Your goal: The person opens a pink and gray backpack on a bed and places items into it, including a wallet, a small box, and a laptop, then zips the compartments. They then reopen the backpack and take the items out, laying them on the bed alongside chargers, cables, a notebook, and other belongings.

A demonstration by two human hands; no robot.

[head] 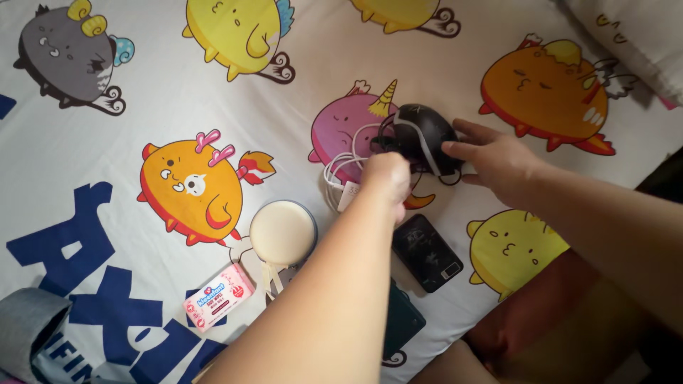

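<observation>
A black computer mouse [421,128] lies on a white bedsheet [213,99] printed with colourful cartoon creatures. My right hand [494,158] rests on the mouse's right side, fingers spread over it. My left hand [388,178] is closed around the white cable [340,169] bundled just left of the mouse; the fist hides part of the cable.
A round cream-coloured case [282,232] lies to the left of my left forearm. A small pink packet [218,296] sits below it. A black phone-like device [427,252] and a dark flat object [402,321] lie near the bed's edge. Grey fabric [28,327] is at bottom left.
</observation>
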